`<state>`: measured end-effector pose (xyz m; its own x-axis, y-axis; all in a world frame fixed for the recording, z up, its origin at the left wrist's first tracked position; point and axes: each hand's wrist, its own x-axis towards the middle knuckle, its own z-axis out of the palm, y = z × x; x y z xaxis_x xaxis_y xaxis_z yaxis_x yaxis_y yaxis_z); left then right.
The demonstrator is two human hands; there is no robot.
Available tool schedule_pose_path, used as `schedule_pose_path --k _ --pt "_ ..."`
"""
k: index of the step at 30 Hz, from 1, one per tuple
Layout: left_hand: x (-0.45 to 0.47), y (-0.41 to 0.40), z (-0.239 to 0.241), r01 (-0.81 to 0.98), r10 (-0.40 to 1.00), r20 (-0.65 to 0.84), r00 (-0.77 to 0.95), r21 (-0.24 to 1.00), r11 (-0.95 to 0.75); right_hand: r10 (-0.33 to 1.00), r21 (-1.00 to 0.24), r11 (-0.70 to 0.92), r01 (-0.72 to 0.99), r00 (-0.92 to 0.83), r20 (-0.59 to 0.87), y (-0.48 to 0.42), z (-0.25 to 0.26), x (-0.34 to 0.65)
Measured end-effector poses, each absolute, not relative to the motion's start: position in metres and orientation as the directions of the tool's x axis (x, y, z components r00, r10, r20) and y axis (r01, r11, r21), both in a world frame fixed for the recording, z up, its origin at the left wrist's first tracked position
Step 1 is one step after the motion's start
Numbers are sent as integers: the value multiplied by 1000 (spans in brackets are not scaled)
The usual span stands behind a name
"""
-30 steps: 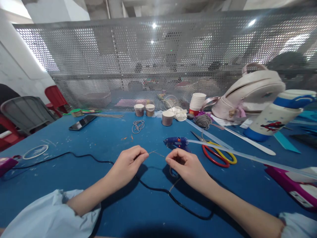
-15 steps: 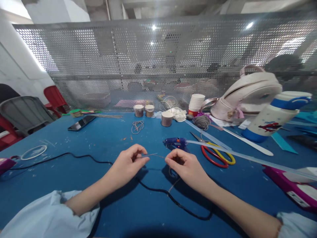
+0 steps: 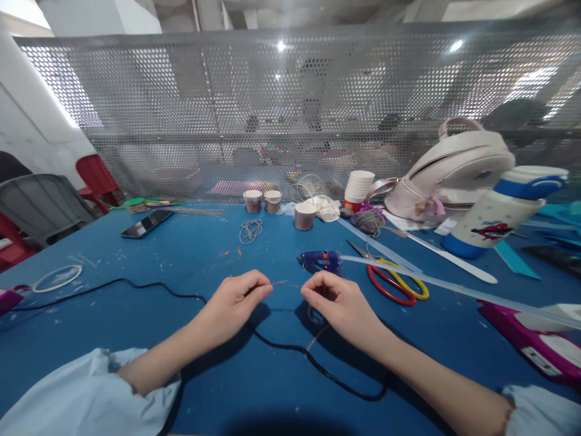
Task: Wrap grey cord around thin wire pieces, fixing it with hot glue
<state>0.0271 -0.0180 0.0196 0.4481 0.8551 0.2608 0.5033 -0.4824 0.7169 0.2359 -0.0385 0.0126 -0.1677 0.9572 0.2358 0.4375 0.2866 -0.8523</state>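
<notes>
My left hand (image 3: pixel 240 298) pinches one end of a thin greyish cord (image 3: pixel 287 283) between thumb and forefinger. A short stretch of it spans the gap to my right hand (image 3: pixel 340 300), whose thumb and fingertips are closed on the cord too. More cord appears to loop down below my right hand to the table. Just behind that hand lies a blue hot glue gun (image 3: pixel 323 260) with a long clear glue stick. Scissors (image 3: pixel 394 283) with red and yellow handles rest to its right.
Across the blue table (image 3: pixel 149 339) runs a black cable (image 3: pixel 290 347). Cord-wrapped cups (image 3: pixel 305 216), a cord bundle (image 3: pixel 251 231), stacked paper cups (image 3: pixel 359 186) and a phone (image 3: pixel 147 223) lie farther back. A bottle (image 3: pixel 499 215) and pale backpack (image 3: pixel 458 166) stand right, before a perforated metal screen.
My left thumb and forefinger have closed together on the cord, where they were slightly apart before. My right hand keeps its pinch. The whole view has shifted very slightly.
</notes>
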Motion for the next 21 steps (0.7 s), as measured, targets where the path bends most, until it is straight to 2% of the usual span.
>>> schedule_pose_path --k 8,15,21 --pt "26 -20 22 489 847 172 503 751 -443 959 -855 282 435 -166 231 -39 13 236" --pt "26 -19 16 448 893 165 418 818 -361 959 -854 281 438 -170 228 -38 11 235" --pt "26 -19 17 496 859 259 442 727 -475 957 -850 287 443 -169 235 -39 13 235"
